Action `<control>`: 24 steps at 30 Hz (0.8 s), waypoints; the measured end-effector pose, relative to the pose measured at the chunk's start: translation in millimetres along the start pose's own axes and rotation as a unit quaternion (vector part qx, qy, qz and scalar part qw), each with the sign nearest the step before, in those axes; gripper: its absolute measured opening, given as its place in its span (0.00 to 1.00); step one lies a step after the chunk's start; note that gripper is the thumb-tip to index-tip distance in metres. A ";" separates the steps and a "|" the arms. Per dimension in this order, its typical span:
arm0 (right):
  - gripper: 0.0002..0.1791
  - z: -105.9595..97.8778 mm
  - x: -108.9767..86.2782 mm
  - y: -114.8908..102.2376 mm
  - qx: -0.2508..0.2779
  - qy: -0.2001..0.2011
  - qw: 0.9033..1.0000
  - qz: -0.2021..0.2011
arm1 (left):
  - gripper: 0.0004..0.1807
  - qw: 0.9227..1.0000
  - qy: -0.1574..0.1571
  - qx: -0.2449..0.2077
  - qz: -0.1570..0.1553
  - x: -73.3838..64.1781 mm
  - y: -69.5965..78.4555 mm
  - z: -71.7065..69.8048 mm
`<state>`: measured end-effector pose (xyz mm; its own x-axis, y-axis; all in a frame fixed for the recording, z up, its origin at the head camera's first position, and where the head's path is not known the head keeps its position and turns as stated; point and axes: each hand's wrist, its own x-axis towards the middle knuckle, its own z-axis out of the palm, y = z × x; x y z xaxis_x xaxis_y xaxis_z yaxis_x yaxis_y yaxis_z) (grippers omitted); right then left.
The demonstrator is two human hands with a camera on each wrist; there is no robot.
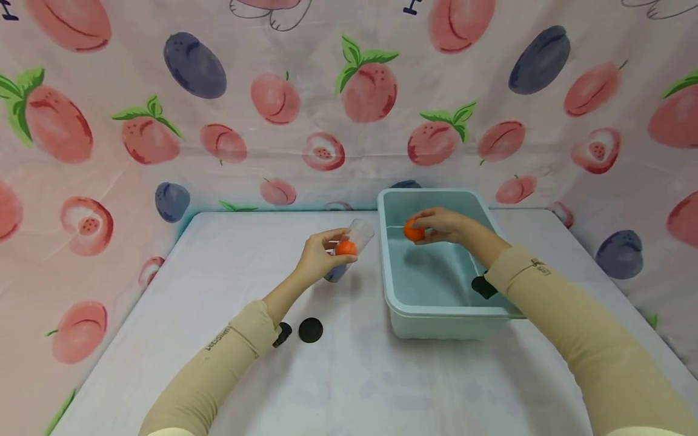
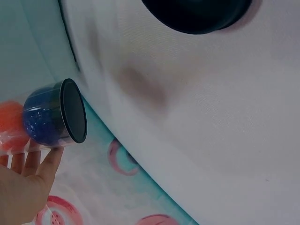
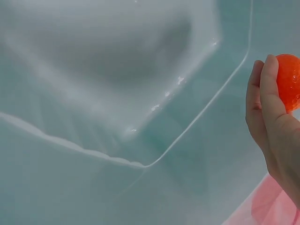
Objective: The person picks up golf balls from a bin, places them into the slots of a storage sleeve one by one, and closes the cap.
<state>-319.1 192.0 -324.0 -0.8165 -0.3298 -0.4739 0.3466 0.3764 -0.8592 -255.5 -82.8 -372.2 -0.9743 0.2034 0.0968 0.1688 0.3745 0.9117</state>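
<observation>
My left hand (image 1: pixel 316 257) grips a clear plastic tube (image 1: pixel 362 230), which tilts with its upper end toward the light blue bin. Inside the tube are an orange ball (image 1: pixel 346 248) and, below it in the head view, a blue ball (image 2: pixel 42 115) beside the black end cap (image 2: pixel 74 111). Over the bin (image 1: pixel 431 311), my right hand (image 1: pixel 444 224) holds another orange ball (image 1: pixel 413 231) between thumb and fingers. In the right wrist view, that dimpled ball sits at the right edge, partly cut off.
A round black lid (image 1: pixel 311 330) lies on the white table (image 1: pixel 354 375), close to the left sleeve. The bin stands right of the tube, near the table's back edge. Fruit-printed cloth (image 1: pixel 322 91) hangs behind and at the sides.
</observation>
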 end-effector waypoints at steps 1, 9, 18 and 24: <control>0.27 0.2 -1.3 -0.3 0.006 -0.002 1.000 -0.002 | 0.33 1.000 0.000 -0.001 0.000 -0.3 0.1 0.5; 0.28 -3.4 -12.9 -4.2 0.023 -0.008 0.999 -0.026 | 0.32 1.000 0.004 -0.002 0.003 -1.1 3.0 4.2; 0.28 0.0 -24.8 -15.1 0.067 -0.015 0.997 -0.038 | 0.32 1.000 0.019 -0.016 0.002 1.8 8.4 8.2; 0.24 5.1 -33.1 -23.3 0.100 -0.030 0.993 -0.052 | 0.32 1.000 0.018 -0.016 -0.005 2.9 9.5 11.7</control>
<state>-297.8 189.7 -289.3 -0.8259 -0.4102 -0.3868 0.3518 0.1612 -0.9221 -255.0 -68.1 -368.0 -0.9806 0.1676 0.1013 0.1548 0.3466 0.9252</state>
